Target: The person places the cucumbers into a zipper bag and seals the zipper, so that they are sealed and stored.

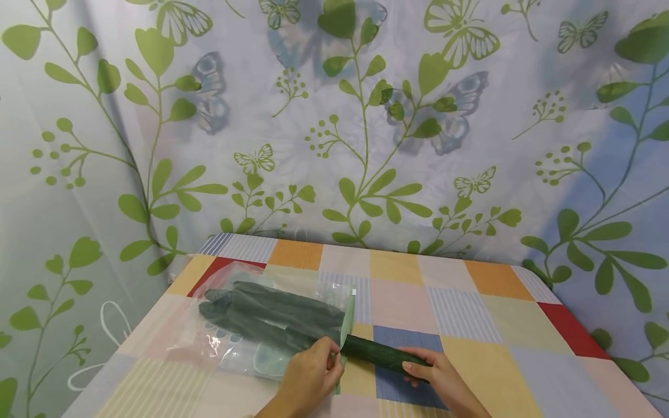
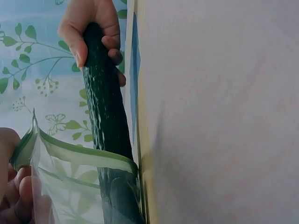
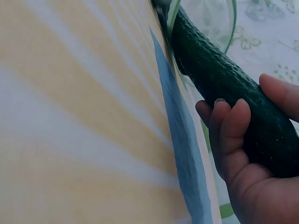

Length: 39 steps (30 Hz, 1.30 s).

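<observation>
A dark green cucumber point(image 1: 373, 352) lies partway through the mouth of a clear zip bag point(image 1: 349, 316). My right hand point(image 1: 438, 373) grips its outer end, thumb on one side and fingers curled round the other, as the right wrist view shows on the cucumber point(image 3: 224, 79). At the bag's opening, my left hand point(image 1: 312, 371) pinches the near edge of the green-striped rim. In the left wrist view the bag's rim point(image 2: 88, 156) stands apart from the cucumber on the left side. Inside the bag, several more cucumbers point(image 1: 292, 305) lie side by side, blurred by the plastic.
A patchwork-patterned cloth point(image 1: 402, 302) covers the table. Behind it hangs a curtain point(image 1: 324, 186) printed with green leaves and butterflies. A white looped cord point(image 1: 107, 325) hangs off the table's left edge.
</observation>
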### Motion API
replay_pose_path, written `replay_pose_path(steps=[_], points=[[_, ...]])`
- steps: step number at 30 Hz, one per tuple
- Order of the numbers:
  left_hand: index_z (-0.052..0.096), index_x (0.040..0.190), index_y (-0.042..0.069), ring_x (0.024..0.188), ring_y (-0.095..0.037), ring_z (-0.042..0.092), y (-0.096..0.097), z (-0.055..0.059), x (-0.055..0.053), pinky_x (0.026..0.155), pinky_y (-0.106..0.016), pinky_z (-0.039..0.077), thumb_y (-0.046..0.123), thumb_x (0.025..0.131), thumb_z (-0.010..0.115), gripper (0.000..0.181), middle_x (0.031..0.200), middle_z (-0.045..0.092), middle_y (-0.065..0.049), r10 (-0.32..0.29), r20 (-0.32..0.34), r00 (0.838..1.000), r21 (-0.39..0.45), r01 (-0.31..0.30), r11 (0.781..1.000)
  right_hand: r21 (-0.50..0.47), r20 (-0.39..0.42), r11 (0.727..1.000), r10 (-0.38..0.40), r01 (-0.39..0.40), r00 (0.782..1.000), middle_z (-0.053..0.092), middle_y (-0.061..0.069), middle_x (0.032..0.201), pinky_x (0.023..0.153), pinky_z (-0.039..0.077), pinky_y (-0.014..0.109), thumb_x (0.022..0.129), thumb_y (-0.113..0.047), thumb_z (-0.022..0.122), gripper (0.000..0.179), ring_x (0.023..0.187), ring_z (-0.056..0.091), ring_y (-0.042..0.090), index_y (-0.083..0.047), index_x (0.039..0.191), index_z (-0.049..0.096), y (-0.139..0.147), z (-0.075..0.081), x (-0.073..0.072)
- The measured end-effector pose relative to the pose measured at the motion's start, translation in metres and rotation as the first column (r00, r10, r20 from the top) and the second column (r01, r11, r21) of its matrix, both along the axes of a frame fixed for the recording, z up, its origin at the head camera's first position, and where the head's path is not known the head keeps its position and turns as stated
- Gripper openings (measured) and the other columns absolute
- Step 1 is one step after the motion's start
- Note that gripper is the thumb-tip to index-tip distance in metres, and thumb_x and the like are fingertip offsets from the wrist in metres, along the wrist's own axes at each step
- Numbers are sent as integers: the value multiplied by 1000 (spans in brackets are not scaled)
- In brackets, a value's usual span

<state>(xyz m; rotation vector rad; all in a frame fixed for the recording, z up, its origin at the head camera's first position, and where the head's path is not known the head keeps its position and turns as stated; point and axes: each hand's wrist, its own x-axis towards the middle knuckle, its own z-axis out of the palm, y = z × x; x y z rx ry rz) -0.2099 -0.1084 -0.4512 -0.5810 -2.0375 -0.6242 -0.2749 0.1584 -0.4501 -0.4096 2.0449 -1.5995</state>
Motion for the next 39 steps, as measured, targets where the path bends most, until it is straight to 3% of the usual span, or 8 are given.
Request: replay_pose_path(steps=[11, 25, 33, 39], points=[[54, 77, 9, 45, 10, 29, 4, -2, 0, 41, -1, 23, 3, 63, 67, 20, 54, 42, 12, 26, 25, 999, -11, -25, 1000, -42, -70, 999, 9, -12, 998, 63, 3, 91, 65, 48, 24, 87, -18, 57, 52, 69, 57, 9, 14, 125, 43, -19, -4, -1], [54, 77, 8, 45, 11, 27, 8, -1, 1, 40, 1, 20, 2, 62, 67, 20, 54, 43, 11, -4, 25, 1000, -12, 4, 1000, -76, -47, 997, 0, -4, 999, 63, 7, 97, 64, 47, 27, 86, -19, 56, 48, 68, 54, 12, 9, 125, 48, -51, -10, -6], [54, 78, 8, 46, 12, 25, 5, -2, 3, 41, 1, 21, 1, 61, 67, 22, 54, 42, 11, -1, 4, 1000, -15, 1, 1000, -108, -48, 994, 26, -31, 998, 64, 6, 100, 67, 47, 25, 86, -18, 56, 44, 78, 55, 13, 8, 122, 52, -77, -11, -7], [55, 80, 6, 47, 12, 23, 1, 1, 1, 43, 3, 21, 1, 62, 68, 23, 54, 44, 10, -17, -1, 1000, -47, 17, 999, -88, -99, 995, 33, -42, 995, 63, 5, 98, 71, 49, 23, 86, -20, 57, 44, 83, 58, 15, 8, 119, 52, -96, -7, -8]])
